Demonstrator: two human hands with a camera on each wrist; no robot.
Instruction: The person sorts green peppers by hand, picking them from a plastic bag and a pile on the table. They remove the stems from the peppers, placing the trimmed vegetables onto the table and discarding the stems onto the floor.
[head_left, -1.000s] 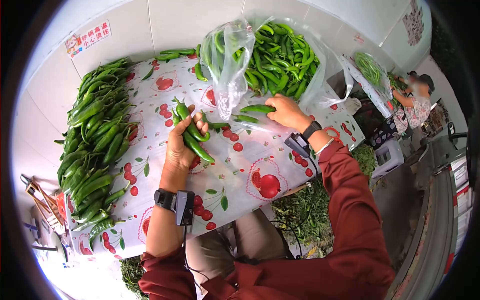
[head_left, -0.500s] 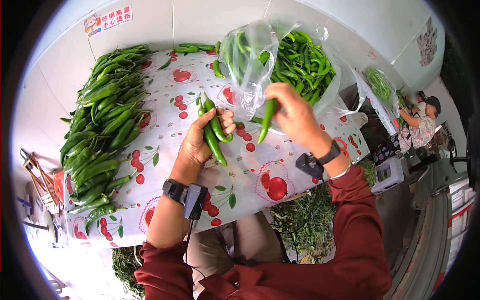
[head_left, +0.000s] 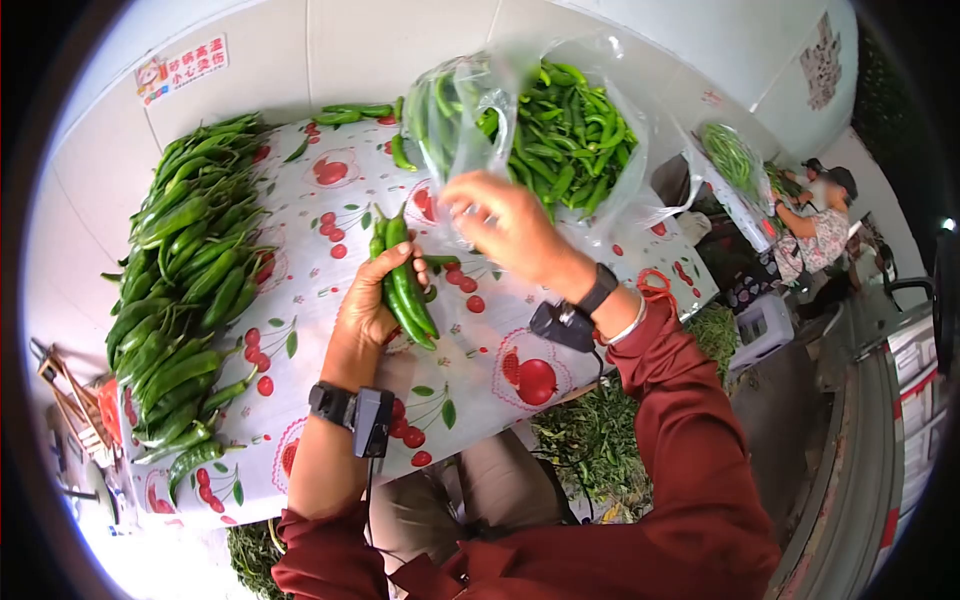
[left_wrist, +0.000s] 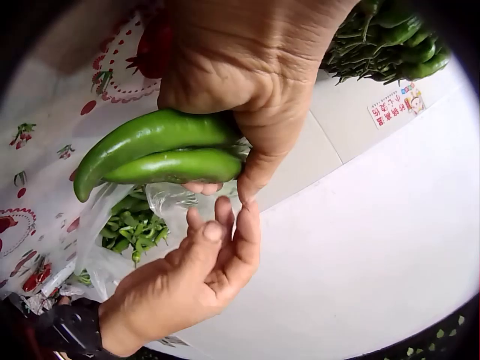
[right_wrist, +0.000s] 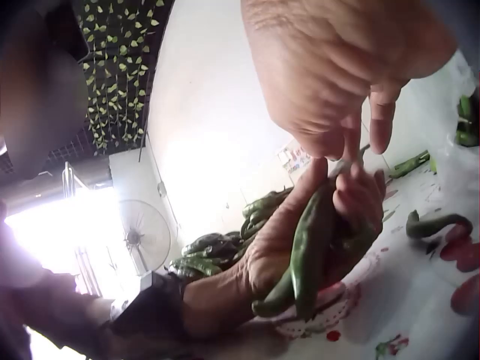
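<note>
My left hand [head_left: 366, 295] grips long green chili peppers [head_left: 410, 298] above the table. They lie side by side, stems up past the thumb in the head view and tips hanging below the palm. Just up and right of them hovers my right hand [head_left: 525, 232], its fingers loosely bent with nothing between them. In the left wrist view the right fingertips [left_wrist: 245, 217] come right up to the left thumb. One curved pepper [right_wrist: 439, 223] lies on the tablecloth behind the left hand. A clear plastic bag [head_left: 465, 140] full of green peppers [head_left: 575, 140] stands beyond the right hand.
A long heap of green peppers [head_left: 185, 290] covers the left side of the fruit-patterned tablecloth [head_left: 330, 215]. Several loose peppers [head_left: 350, 113] lie at the back by the wall. At far right, people [head_left: 825, 205] work beside another bag of greens [head_left: 735, 155].
My right hand picked a pepper off the table near the bag, carried it left to the left hand, and is now empty. The left hand has kept its grip.
</note>
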